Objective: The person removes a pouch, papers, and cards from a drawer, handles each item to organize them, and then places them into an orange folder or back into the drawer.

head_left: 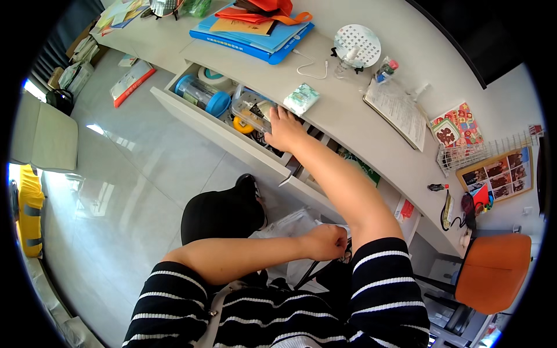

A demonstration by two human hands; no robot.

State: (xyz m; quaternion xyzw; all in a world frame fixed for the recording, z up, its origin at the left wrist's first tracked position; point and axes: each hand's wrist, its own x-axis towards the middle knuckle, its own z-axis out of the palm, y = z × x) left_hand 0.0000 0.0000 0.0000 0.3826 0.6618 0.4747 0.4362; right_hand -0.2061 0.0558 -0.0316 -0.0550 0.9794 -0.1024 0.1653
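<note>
My right hand reaches into the right part of a pulled-out drawer, its fingers stretched apart. The fingers lie over a clear plastic box with small items in it and a cream-coloured thing; whether they touch it I cannot tell. A yellow ring-shaped roll lies beside the box, with dark cords near it. Farther left in the drawer is a clear jar with blue ends. My left hand is closed low before my body, next to a translucent plastic bag; what it grips is hidden.
A second, slightly opened drawer lies right of the first. On the desk are a tissue pack, blue folders, a white cable and a clipboard. An orange chair stands at the right.
</note>
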